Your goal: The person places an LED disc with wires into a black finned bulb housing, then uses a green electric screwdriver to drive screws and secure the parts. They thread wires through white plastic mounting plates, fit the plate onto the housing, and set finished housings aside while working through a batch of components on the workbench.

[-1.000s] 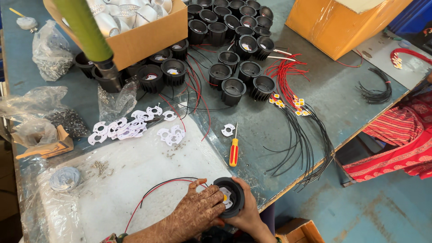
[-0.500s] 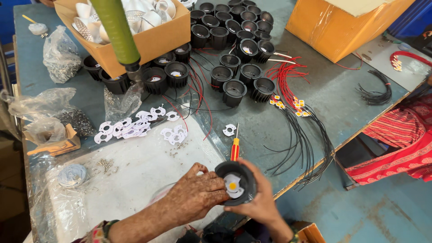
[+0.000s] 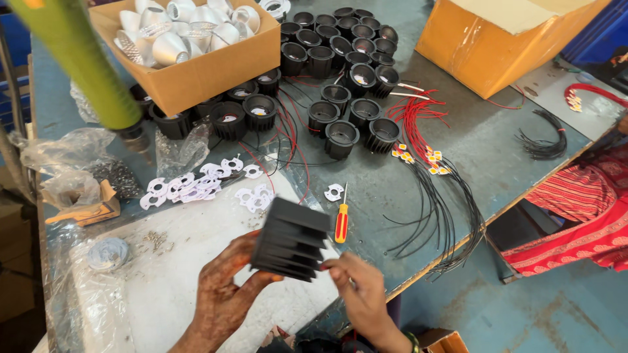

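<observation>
Both hands hold a black finned housing (image 3: 292,239) up above the near edge of the table (image 3: 497,150), tilted so its ribbed side faces the camera. The left hand (image 3: 226,294) cups it from below and behind, fingers curled against the fins; the right hand (image 3: 356,291) pinches its lower right corner between thumb and fingertips. The housing hides part of the white sheet (image 3: 176,261) spread under it.

Just beyond it lies a screwdriver (image 3: 341,222) with a red and yellow handle, beside a small white disc (image 3: 333,192). More white discs (image 3: 196,186) are strewn to the left. Further back stands a crowd of black housings (image 3: 340,78), with red wires (image 3: 418,121) and black wires (image 3: 438,216) trailing off to the right. A cardboard box (image 3: 196,65) holds silver reflectors (image 3: 176,33). A blurred green tool (image 3: 78,65) hangs across the upper left, probably a powered driver, and blocks part of the box. Clear plastic bags (image 3: 59,157) lie at the left edge.
</observation>
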Action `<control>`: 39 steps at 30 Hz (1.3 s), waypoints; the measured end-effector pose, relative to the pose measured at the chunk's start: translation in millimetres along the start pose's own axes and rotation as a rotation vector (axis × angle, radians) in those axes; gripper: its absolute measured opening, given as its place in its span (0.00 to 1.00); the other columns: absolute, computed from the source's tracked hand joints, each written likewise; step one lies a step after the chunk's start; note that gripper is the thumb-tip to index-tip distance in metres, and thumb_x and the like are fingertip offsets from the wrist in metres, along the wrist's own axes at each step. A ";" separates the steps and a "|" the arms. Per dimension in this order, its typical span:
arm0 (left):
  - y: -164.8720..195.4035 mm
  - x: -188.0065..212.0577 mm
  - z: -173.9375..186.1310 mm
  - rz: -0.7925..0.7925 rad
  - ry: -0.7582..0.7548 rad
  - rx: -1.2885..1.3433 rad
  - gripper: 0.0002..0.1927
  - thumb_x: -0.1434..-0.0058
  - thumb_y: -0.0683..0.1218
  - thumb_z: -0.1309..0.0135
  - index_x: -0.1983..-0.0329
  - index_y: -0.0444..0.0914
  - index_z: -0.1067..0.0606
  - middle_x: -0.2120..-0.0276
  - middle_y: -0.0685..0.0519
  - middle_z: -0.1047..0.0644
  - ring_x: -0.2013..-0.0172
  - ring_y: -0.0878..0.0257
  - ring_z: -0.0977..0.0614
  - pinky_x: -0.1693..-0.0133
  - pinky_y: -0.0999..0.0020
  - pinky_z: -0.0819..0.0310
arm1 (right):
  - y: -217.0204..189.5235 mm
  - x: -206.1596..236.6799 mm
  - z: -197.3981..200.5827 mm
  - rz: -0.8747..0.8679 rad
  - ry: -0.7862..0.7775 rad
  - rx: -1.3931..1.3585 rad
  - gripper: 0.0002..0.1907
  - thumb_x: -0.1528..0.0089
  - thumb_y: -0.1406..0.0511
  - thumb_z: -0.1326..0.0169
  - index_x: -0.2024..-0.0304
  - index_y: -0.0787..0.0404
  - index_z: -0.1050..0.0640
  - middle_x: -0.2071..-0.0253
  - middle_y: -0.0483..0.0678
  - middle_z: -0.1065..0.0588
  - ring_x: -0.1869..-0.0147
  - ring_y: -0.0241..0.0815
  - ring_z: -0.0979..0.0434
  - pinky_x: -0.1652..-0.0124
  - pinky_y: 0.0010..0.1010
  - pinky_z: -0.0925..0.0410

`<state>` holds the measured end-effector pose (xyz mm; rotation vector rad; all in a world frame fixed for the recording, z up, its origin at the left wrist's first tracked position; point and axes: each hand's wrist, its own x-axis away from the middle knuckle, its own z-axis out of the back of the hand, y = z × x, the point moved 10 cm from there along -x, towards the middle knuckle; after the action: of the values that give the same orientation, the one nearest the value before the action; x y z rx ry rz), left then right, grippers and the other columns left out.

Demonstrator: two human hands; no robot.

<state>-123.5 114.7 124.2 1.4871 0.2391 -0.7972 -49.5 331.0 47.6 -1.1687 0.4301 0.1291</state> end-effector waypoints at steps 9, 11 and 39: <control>-41.9 49.9 6.1 0.167 0.123 -0.031 0.14 0.50 0.41 0.32 0.59 0.40 0.20 0.65 0.53 0.20 0.52 0.57 0.18 0.45 0.53 0.25 | -83.8 -16.4 -17.8 0.425 0.066 0.345 0.20 0.50 0.72 0.33 0.55 0.66 0.22 0.59 0.55 0.24 0.59 0.50 0.20 0.62 0.33 0.27; -22.6 48.7 -0.1 -0.031 0.136 -0.177 0.16 0.51 0.44 0.30 0.60 0.40 0.20 0.67 0.56 0.21 0.61 0.61 0.18 0.37 0.50 0.27 | -85.0 -16.1 -19.3 0.477 0.097 0.410 0.21 0.53 0.74 0.34 0.57 0.66 0.23 0.58 0.55 0.24 0.58 0.52 0.21 0.61 0.35 0.28; -32.3 60.8 1.6 -0.114 0.099 0.211 0.22 0.49 0.43 0.30 0.54 0.39 0.27 0.64 0.53 0.17 0.58 0.60 0.15 0.37 0.45 0.32 | 49.6 68.1 -90.1 -0.963 -0.752 -1.412 0.15 0.28 0.59 0.55 0.69 0.55 0.32 0.78 0.39 0.42 0.83 0.26 0.44 0.80 0.21 0.49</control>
<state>-99.1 97.0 62.3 1.7262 0.3240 -0.8615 -26.6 260.1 -50.8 -2.4137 -1.1112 -0.0020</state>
